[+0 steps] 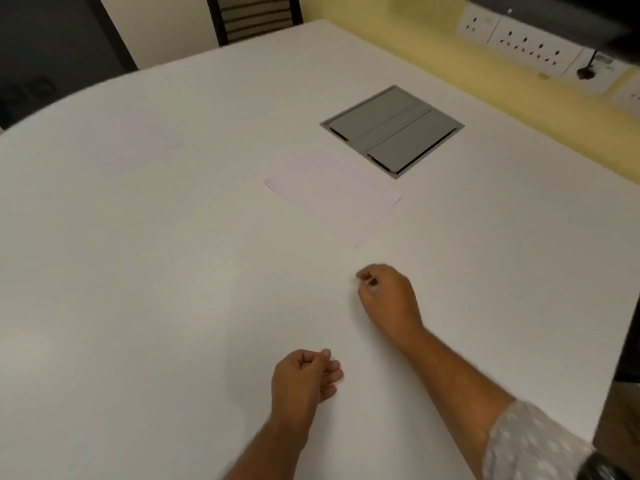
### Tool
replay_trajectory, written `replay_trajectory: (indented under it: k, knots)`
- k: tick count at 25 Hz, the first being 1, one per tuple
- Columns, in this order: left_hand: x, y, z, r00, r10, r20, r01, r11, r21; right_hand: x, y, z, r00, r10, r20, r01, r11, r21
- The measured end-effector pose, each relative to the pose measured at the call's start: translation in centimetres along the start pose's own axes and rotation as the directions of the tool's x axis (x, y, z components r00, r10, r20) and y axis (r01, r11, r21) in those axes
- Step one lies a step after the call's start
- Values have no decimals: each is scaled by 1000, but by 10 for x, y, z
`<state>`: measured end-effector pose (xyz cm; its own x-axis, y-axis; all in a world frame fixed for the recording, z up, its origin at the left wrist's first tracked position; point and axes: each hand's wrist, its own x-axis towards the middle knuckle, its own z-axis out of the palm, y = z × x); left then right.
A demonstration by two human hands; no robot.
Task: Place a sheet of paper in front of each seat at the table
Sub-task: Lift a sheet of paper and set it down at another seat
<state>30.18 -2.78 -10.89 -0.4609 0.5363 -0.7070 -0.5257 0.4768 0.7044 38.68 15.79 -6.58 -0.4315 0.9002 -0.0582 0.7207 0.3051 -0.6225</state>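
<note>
On the white table, head view:
table (138,271): white top, fills most of the frame.
right hand (388,296): fingers curled, thumb and forefinger pinched together on something small and pale; looks like a sheet edge, cannot tell for sure.
left hand (304,375): loosely curled near the body, well apart from the right hand; whether it holds anything, cannot tell.
sheet of paper (332,199): lies flat mid-table, just beside the grey cable hatch (391,131), one corner curled.
second sheet (135,143): faint outline far left, possibly another sheet.
step: setting a sheet down at the near seat, by my guess.
how: slide it flat, square it to the near edge, press, then let go.
hard to see: white on white, the near sheet's edges are lost; motion blur.
cut off: chair (252,15) only partly visible at the far edge; other seats out of frame.
sockets (523,43): on the yellow wall.
</note>
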Motion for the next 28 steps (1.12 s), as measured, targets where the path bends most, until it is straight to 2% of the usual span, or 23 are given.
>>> replay_trajectory:
  k: [4,7,12,17,19,20,21,22,23,24,25,26,28]
  knots:
    - [9,15,12,991,-121,-55,120,993,-20,69,3,28,998,-45,-52,38,992,-123]
    - [18,30,17,986,-151,-68,155,987,49,93,8,40,996,-66,-56,52,974,-221]
    - [49,61,28,990,-131,49,121,979,165,100,28,55,959,-79,-272,67,996,-55]
    - [90,104,38,969,-145,201,162,984,-72,105,35,61,945,-94,-314,90,996,-28]
    - [98,108,38,982,-44,185,64,993,-102,106,36,62,941,-98,-323,90,995,-42]
    - [100,108,39,987,64,145,-55,996,-65,107,36,62,939,-95,-330,85,995,-46]
    - [102,109,40,971,217,95,-222,974,41,107,36,63,939,-91,-331,79,996,-51]
    - [106,110,40,912,404,69,-408,885,224,106,36,64,940,-91,-330,76,995,-58]
    - [112,112,42,812,573,109,-558,709,431,106,36,64,939,-94,-331,76,995,-65]
    - [120,117,45,707,679,197,-639,493,591,106,36,65,938,-97,-334,78,995,-69]
    - [129,122,50,629,723,285,-665,312,678,107,36,65,937,-98,-337,80,995,-65]
    - [138,126,55,586,730,351,-670,192,717,107,36,65,936,-99,-338,86,995,-55]
    - [155,131,66,535,731,424,-666,55,744,107,37,65,931,-113,-348,107,994,-37]
